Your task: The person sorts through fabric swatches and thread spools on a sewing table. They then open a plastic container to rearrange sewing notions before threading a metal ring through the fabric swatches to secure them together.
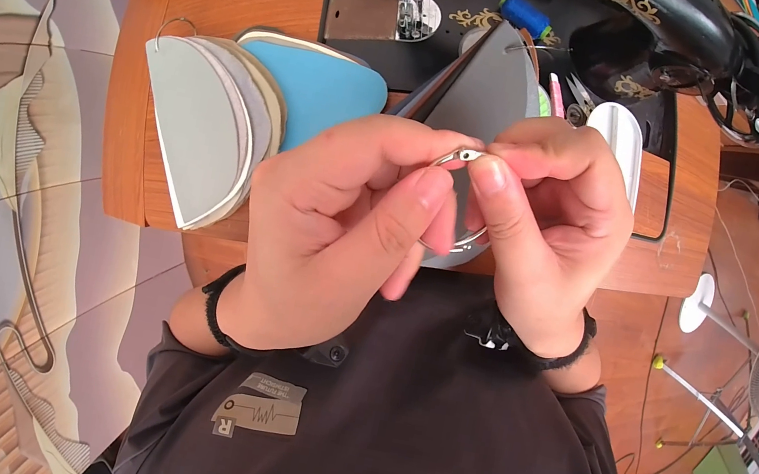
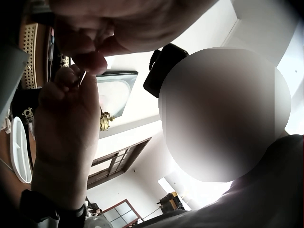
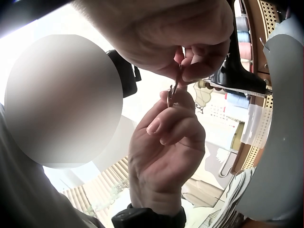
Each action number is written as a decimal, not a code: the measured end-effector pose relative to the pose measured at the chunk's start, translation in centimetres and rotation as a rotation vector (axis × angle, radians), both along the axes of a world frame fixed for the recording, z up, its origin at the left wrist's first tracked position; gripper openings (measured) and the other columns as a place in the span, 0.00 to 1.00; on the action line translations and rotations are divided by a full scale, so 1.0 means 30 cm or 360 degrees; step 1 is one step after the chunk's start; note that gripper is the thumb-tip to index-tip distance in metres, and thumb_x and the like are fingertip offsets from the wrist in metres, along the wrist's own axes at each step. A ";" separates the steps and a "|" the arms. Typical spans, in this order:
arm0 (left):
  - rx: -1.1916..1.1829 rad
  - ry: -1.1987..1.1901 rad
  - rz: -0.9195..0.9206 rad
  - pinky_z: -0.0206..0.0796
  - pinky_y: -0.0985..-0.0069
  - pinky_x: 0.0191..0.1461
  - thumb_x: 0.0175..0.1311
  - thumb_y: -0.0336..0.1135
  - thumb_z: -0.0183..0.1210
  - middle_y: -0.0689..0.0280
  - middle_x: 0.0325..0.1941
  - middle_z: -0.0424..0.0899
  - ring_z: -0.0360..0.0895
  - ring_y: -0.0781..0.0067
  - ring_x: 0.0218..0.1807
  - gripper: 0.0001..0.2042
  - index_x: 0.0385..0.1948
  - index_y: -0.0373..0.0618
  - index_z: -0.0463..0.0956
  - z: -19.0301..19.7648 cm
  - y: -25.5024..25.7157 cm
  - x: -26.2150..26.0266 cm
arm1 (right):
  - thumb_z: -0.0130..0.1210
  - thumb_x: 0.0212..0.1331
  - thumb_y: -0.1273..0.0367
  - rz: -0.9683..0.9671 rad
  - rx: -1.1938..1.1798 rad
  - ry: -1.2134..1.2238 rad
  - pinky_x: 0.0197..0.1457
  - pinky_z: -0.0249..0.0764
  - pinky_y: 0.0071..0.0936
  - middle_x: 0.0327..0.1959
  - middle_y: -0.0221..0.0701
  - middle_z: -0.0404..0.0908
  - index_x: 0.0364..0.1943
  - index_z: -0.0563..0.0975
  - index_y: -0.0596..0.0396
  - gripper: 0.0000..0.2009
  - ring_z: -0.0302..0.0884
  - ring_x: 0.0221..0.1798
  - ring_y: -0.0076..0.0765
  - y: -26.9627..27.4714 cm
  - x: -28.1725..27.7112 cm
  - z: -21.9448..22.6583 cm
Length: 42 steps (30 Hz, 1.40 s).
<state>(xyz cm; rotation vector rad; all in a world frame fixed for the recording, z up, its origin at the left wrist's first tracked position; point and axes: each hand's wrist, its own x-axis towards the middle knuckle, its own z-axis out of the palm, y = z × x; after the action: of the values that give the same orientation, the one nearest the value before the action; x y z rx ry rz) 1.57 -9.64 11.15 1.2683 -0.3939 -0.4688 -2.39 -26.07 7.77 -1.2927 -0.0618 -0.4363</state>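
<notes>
In the head view a metal ring [image 1: 470, 243] is held up between both hands, its small hinge or clasp at the top. The left hand [image 1: 337, 219] pinches one side of it between thumb and forefinger; the right hand [image 1: 556, 217] pinches the other side, thumb tip beside the clasp. A grey half-round sheet [image 1: 492, 105] stands behind the fingers, with darker sheets beside it; whether the ring passes through them is hidden. The right wrist view shows the ring [image 3: 171, 95] between the fingertips of both hands.
Ringed grey half-round sheets [image 1: 191, 123] lie on the wooden table [image 1: 124, 162] at the left, by a blue piece [image 1: 329, 91]. Behind are a black sewing machine [image 1: 657, 42], a blue thread spool [image 1: 525, 16] and scissors [image 1: 579, 98]. A white tray [image 1: 617, 137] lies right.
</notes>
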 end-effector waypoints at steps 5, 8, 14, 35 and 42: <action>-0.0023 0.0042 -0.0016 0.57 0.90 0.24 0.76 0.24 0.55 0.70 0.27 0.81 0.71 0.92 0.25 0.09 0.52 0.34 0.80 -0.005 0.006 0.010 | 0.65 0.63 0.80 -0.0106 -0.0220 -0.0114 0.31 0.68 0.15 0.34 0.31 0.80 0.38 0.78 0.62 0.06 0.73 0.30 0.18 0.014 0.004 -0.019; 0.0083 -0.0053 0.0034 0.58 0.89 0.26 0.74 0.23 0.56 0.71 0.29 0.82 0.71 0.92 0.26 0.07 0.49 0.34 0.80 -0.006 0.006 0.016 | 0.65 0.63 0.80 -0.0154 -0.0461 -0.0220 0.31 0.69 0.16 0.33 0.32 0.79 0.37 0.78 0.62 0.06 0.73 0.29 0.19 0.005 0.008 -0.028; 0.0066 -0.0173 0.0138 0.58 0.90 0.28 0.72 0.20 0.58 0.70 0.32 0.84 0.72 0.94 0.29 0.05 0.45 0.35 0.80 -0.034 -0.008 0.018 | 0.64 0.63 0.79 -0.0053 -0.0315 -0.0133 0.33 0.73 0.16 0.35 0.32 0.80 0.38 0.77 0.62 0.06 0.77 0.31 0.20 0.013 0.002 -0.034; 0.0879 -0.0452 -0.0419 0.54 0.87 0.31 0.71 0.20 0.55 0.73 0.29 0.81 0.66 0.92 0.29 0.05 0.41 0.33 0.81 0.062 0.064 0.083 | 0.64 0.64 0.77 0.0738 -0.0620 0.0223 0.43 0.73 0.15 0.38 0.27 0.80 0.41 0.78 0.63 0.06 0.75 0.38 0.17 -0.130 0.062 0.067; 0.0846 -0.0329 -0.0503 0.53 0.87 0.30 0.71 0.21 0.55 0.73 0.28 0.81 0.65 0.93 0.28 0.05 0.39 0.32 0.80 0.062 0.069 0.098 | 0.65 0.63 0.76 0.0906 -0.0812 0.0353 0.41 0.71 0.15 0.35 0.24 0.78 0.38 0.79 0.62 0.06 0.73 0.37 0.15 -0.159 0.090 0.115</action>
<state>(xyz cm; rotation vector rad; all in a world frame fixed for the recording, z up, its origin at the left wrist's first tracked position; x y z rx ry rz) 4.49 -7.57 13.00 1.7881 -0.6791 -0.7451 0.32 -30.83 11.22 -1.7373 -0.3628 0.2312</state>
